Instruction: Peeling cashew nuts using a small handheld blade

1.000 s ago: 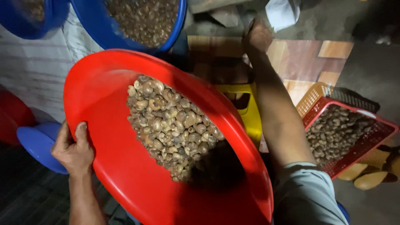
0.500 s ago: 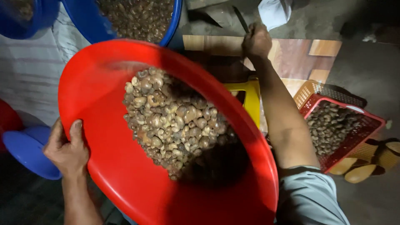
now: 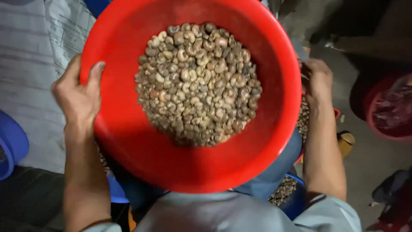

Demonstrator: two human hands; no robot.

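A dim workplace with a grey floor lies below, a pale woven sack point(image 3: 30, 77) spread on the left and a blue tub point(image 3: 10, 146) at its edge. Over it all the person holds a big red basin point(image 3: 128, 137) in front of the body, and it fills most of the view.

The left hand point(image 3: 79, 96) grips the basin's left rim, thumb hooked over the inside, fingers out of sight beneath. The right hand point(image 3: 318, 79) is at the right rim, curled and apparently gripping it from behind; how far it closes I cannot tell, as the basin hides the fingers.

Inside, a heap of brownish nuts point(image 3: 197, 81) sits around the middle of the basin, running toward its far side, with bare red plastic all around. The basin looks roughly level.

Judging progress: the nuts are gathered in the basin and the basin is lifted in both hands, so loading and picking up look done. Nothing is spilling over the rim; the whole heap is still to be dealt with. More nuts point(image 3: 283, 191) show in a container below, by the right forearm.

A red bucket point(image 3: 382, 111) stands at the far right.
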